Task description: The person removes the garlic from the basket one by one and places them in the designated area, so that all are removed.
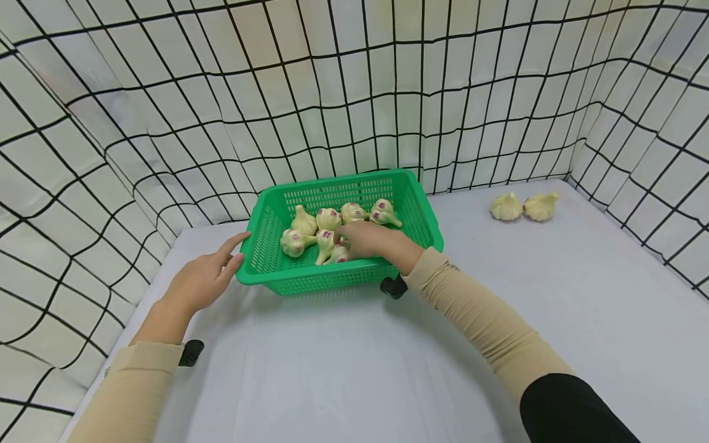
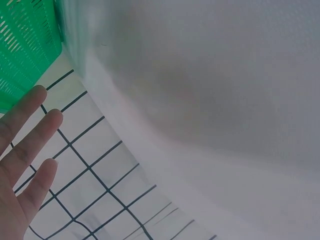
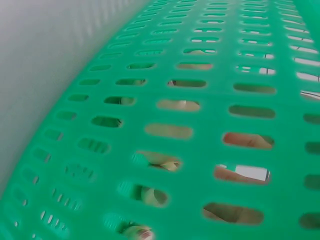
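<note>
A green slotted plastic basket (image 1: 310, 287) holds several garlic bulbs (image 1: 328, 219) with purple-streaked tops and short stems. My right hand (image 1: 365, 240) reaches over the basket's near side, fingers bent down around a garlic bulb (image 1: 339, 252) close to the front wall. The fingertips are hidden in the head view; the right wrist view gives glimpses of fingers (image 3: 247, 140) and bulbs through the slots. At the basket's left end, my left hand (image 1: 204, 280) has its fingers extended, fingertips right at the rim. Those spread fingers (image 2: 31, 145) show beside the basket wall in the left wrist view.
Two more garlic bulbs (image 1: 523, 207) lie side by side on the white table (image 1: 554, 295) at the back right. Black netting (image 1: 365, 111) over white sheeting rises behind the table and along both sides.
</note>
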A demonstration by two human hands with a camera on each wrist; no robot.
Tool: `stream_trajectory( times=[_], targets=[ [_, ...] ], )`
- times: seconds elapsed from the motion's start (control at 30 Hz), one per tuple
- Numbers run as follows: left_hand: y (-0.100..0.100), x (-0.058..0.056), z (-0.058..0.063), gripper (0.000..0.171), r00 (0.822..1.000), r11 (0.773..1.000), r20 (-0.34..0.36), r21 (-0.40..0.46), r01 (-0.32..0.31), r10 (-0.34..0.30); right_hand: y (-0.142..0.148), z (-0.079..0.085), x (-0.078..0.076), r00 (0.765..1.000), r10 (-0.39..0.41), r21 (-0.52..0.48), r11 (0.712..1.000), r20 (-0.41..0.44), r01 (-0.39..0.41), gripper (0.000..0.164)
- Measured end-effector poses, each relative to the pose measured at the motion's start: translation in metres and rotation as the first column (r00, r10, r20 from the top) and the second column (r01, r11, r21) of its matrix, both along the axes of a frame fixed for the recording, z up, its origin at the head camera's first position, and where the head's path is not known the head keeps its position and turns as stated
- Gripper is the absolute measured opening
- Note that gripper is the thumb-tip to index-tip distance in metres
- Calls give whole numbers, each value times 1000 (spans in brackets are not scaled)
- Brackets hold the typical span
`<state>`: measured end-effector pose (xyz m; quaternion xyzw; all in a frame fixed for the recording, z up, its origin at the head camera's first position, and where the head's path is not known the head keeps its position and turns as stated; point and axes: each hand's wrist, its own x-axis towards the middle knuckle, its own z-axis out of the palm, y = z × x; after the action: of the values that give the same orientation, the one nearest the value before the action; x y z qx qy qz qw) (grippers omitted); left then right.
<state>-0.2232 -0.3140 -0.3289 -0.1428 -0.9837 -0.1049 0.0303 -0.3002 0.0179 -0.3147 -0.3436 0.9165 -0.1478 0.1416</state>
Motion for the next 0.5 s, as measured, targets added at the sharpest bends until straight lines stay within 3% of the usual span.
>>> stream_trajectory(
  times=[0.5],
  targets=[
    [1,0,0,59,1000,1000,5,-1,-8,8,16,3,4,1000,-18,-98,995,5,19,43]
  ],
)
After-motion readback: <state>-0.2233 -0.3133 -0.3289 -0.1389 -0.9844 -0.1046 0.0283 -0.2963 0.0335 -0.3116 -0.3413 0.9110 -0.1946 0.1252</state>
